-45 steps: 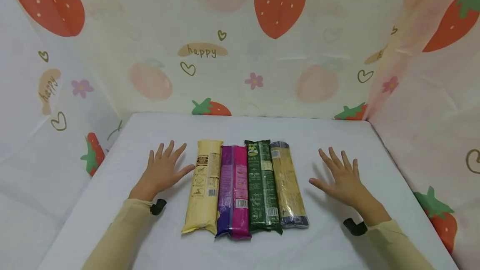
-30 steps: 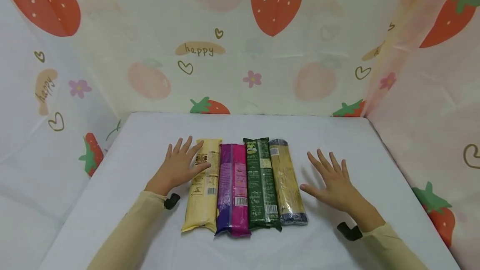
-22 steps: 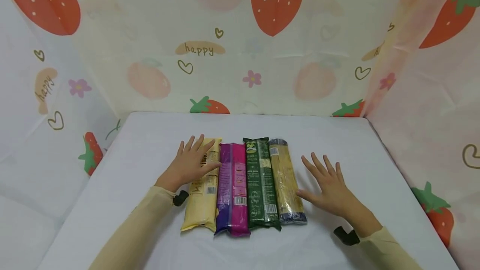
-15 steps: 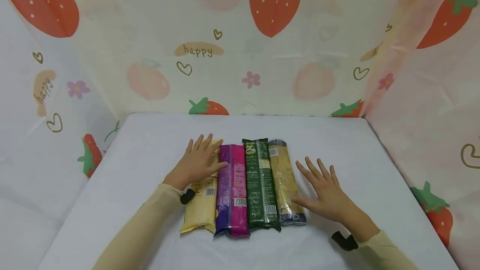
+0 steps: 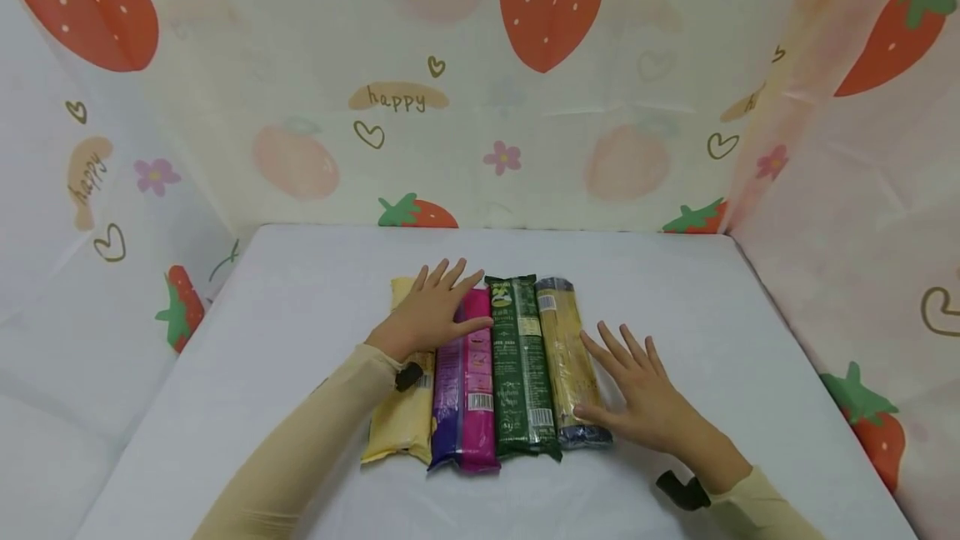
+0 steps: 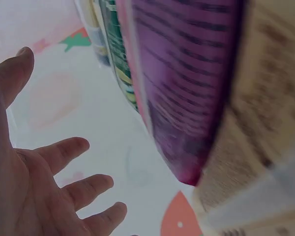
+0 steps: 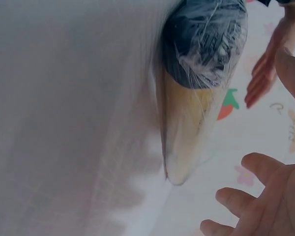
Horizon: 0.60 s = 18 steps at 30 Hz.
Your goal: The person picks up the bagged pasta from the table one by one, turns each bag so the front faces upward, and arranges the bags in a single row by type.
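Observation:
Side by side on the white cloth lie a yellow packet (image 5: 401,432), a purple-and-pink packet (image 5: 465,432), a dark green packet (image 5: 525,407) and a clear-wrapped bundle of dried noodles (image 5: 572,357) with dark ends. My left hand (image 5: 429,315), fingers spread, is over the upper part of the yellow and purple packets, hiding some of both; its thumb tip overlaps the green packet's edge. The left wrist view shows its palm apart from the purple packet (image 6: 187,73). Beside the noodle bundle (image 7: 206,44) is my right hand (image 5: 641,394), fingers spread and holding nothing, thumb overlapping the wrap.
A white cloth (image 5: 292,265) covers the table beneath the packets. Behind and at both sides hang fabric walls (image 5: 585,107) printed with strawberries, hearts and flowers. Black bands (image 5: 682,490) with small mounts sit at both wrists.
My left hand has swept right, from beside the yellow packet to over the purple one. My right hand has moved left and nearer me, up to the noodle bundle. The packets lie as before.

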### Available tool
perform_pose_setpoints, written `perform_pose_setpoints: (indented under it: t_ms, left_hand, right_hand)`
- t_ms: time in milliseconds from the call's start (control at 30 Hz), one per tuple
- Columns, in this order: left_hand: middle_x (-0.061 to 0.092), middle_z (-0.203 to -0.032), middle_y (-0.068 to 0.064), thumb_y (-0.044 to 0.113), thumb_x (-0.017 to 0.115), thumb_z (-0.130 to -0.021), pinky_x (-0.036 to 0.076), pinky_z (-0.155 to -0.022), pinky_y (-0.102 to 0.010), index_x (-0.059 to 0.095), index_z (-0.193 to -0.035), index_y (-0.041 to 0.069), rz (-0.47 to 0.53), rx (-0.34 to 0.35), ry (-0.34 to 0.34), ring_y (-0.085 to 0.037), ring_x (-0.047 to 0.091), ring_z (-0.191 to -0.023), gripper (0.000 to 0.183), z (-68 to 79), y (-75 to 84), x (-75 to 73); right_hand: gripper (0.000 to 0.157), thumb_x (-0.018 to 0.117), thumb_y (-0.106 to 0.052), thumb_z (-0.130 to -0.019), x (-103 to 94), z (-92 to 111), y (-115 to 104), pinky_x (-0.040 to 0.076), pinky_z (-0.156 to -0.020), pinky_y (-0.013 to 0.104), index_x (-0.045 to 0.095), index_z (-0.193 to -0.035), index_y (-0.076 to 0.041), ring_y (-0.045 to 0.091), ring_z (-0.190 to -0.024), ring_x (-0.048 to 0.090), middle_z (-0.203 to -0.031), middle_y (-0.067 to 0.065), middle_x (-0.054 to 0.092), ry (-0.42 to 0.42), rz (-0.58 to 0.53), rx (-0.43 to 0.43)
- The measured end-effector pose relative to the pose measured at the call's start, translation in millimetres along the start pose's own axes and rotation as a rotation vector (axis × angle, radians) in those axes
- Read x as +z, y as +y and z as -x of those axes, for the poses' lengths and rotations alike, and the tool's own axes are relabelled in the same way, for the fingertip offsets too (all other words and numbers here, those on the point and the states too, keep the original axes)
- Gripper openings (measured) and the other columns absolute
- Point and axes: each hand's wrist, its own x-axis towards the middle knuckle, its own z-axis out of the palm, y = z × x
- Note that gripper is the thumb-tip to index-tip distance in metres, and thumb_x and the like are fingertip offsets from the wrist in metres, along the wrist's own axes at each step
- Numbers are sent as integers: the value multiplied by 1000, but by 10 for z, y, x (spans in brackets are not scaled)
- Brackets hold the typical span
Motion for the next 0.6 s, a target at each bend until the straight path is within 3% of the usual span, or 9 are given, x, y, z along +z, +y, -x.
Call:
perform_pose_setpoints:
  t_ms: [600]
  left_hand:
    - [18, -178, -16, 68, 50, -107, 10, -134, -53, 24, -173, 18, -40, 118, -89, -38, 13, -165, 87, -505, 361, 85]
  right_hand:
    - [108, 75, -73, -89, 132, 47, -5, 11, -121, 81, 29, -172, -21, 55, -159, 17, -176, 19, 24, -18, -4, -61]
